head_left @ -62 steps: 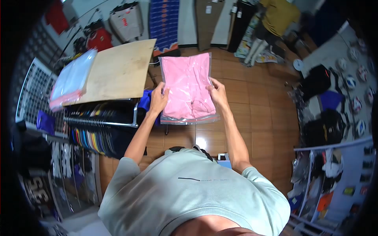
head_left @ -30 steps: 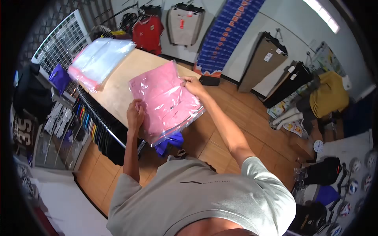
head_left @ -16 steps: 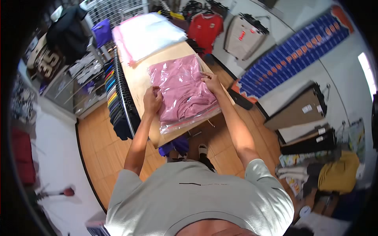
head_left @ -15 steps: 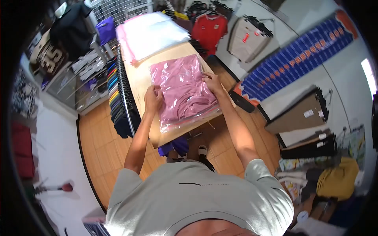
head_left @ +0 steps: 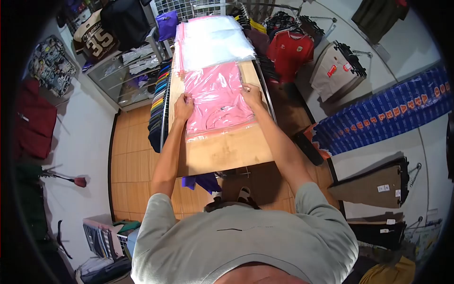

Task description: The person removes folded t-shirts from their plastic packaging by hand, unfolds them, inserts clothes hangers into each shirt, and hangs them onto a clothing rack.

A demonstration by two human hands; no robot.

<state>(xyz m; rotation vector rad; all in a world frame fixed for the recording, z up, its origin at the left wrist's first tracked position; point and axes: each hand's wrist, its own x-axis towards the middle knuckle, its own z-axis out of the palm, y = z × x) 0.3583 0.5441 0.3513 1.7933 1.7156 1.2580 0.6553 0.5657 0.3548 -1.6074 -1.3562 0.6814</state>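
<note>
A folded pink garment in a clear plastic bag [head_left: 217,97] lies over the light wooden board [head_left: 227,154], its top edge close to a stack of clear plastic bags [head_left: 213,42] with pink edges. My left hand [head_left: 184,107] grips the bag's left edge, fingers curled. On the right edge my right hand [head_left: 251,95] pinches the plastic. The garment's neckline shows near the lower end of the bag.
Below the board's left side hang many dark and coloured garments [head_left: 159,109]. Purple cloth [head_left: 202,182] hangs under its front edge. A red shirt [head_left: 291,52] hangs at the right, beyond the board; a glass cabinet [head_left: 116,78] stands to the left.
The view has turned right. The bagged pink garment, held by both hands, has moved farther up the board toward the stack of plastic bags. More bare wood shows at the front.
</note>
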